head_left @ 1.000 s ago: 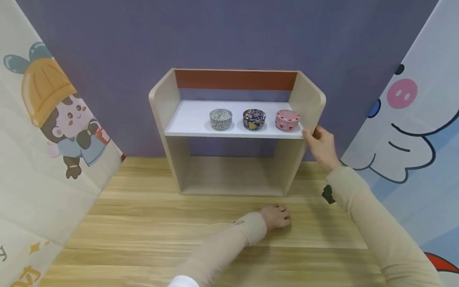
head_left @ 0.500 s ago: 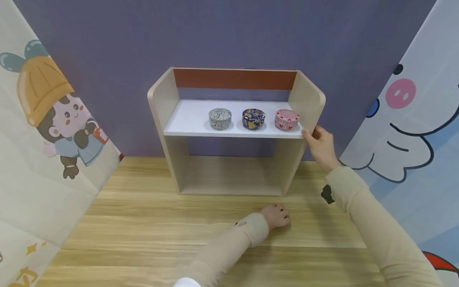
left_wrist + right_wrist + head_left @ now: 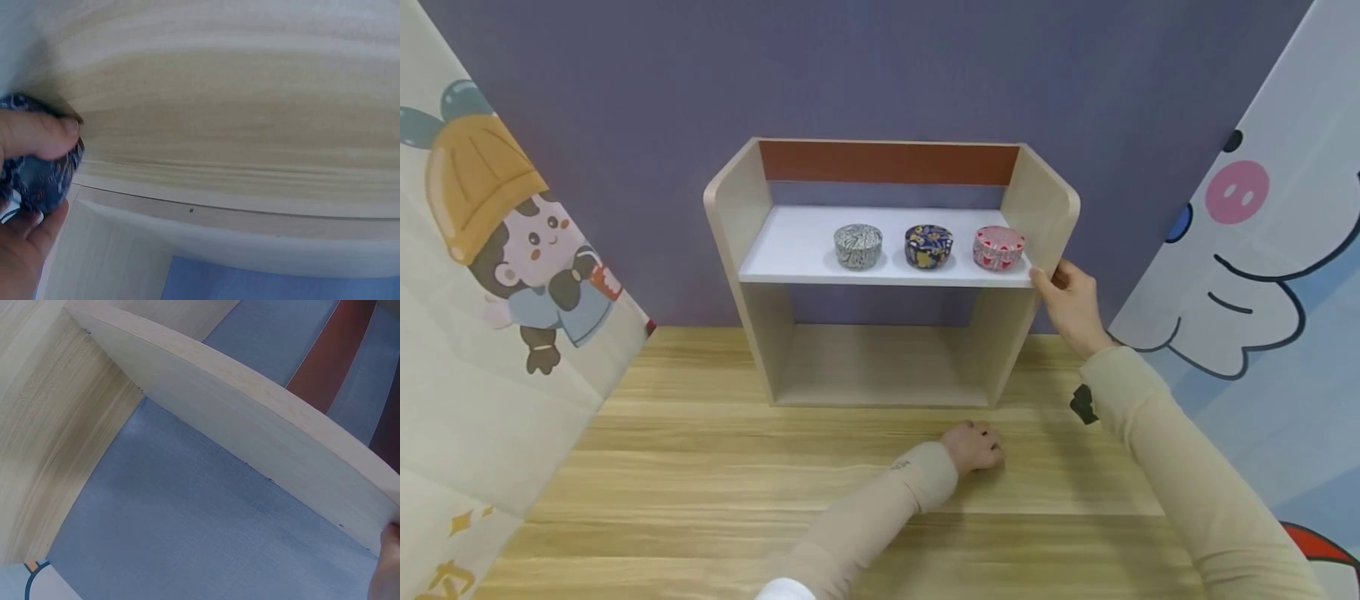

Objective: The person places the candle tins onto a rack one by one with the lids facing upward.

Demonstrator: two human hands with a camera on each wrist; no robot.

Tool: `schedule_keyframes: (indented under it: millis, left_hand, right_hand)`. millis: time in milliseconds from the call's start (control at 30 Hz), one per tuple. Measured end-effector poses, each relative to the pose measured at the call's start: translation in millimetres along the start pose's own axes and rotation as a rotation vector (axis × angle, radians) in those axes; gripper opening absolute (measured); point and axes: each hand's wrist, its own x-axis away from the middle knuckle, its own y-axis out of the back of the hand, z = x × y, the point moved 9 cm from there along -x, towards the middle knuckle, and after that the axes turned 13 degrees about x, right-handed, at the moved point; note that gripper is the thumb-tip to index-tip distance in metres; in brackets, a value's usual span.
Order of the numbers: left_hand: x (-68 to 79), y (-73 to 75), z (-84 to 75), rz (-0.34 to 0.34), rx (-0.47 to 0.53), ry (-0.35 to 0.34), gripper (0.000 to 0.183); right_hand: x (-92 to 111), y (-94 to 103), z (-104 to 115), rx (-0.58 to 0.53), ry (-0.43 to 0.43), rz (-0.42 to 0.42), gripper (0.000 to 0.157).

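Note:
My left hand (image 3: pixel 973 447) is low over the table in front of the shelf unit (image 3: pixel 880 407). In the left wrist view its thumb and fingers grip a dark blue patterned round tin (image 3: pixel 47 184), which the hand hides in the head view. My right hand (image 3: pixel 1071 307) holds the front edge of the unit's right side panel (image 3: pixel 1047 208), level with the white shelf board (image 3: pixel 805 242). On that board stand three round tins in a row: a grey patterned tin (image 3: pixel 858 247), a navy and gold tin (image 3: pixel 928 247) and a pink and red tin (image 3: pixel 998 248).
The unit stands on a wood-grain table (image 3: pixel 685 467) against a blue-grey backdrop (image 3: pixel 880 67). Its lower compartment has a pale bottom board (image 3: pixel 880 362). Printed cartoon panels rise at the left (image 3: pixel 467 433) and right (image 3: pixel 1270 433).
The head view has shifted slightly. Both hands keep nearly the same places at the unit and the table, and the tins on the shelf stay put.

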Motion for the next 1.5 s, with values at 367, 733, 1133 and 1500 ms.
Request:
schedule_keyframes:
  millis: [367,733,1133,1500]
  left_hand:
    - [12.8,24.0,13.5,-0.225,-0.03,0.101,0.055]
    - [44.1,52.6,28.1,-0.524,0.36,0.076,0.06]
    - [72.7,58.8,53.8,-0.631,1.023,0.151,0.074]
    - [91.1,59.3,75.3,-0.754,1.608,0.231,0.074]
  right_hand:
    - [0,0.9,2,0.007,0.007,-0.001,0.051]
    - [2,0.1,1,-0.017,-0.012,0.01,0.052]
    - [2,1.0,4,-0.015,0.002,0.008,0.051]
    - [1,1.4,2,-0.012,0.003,0.008,0.051]
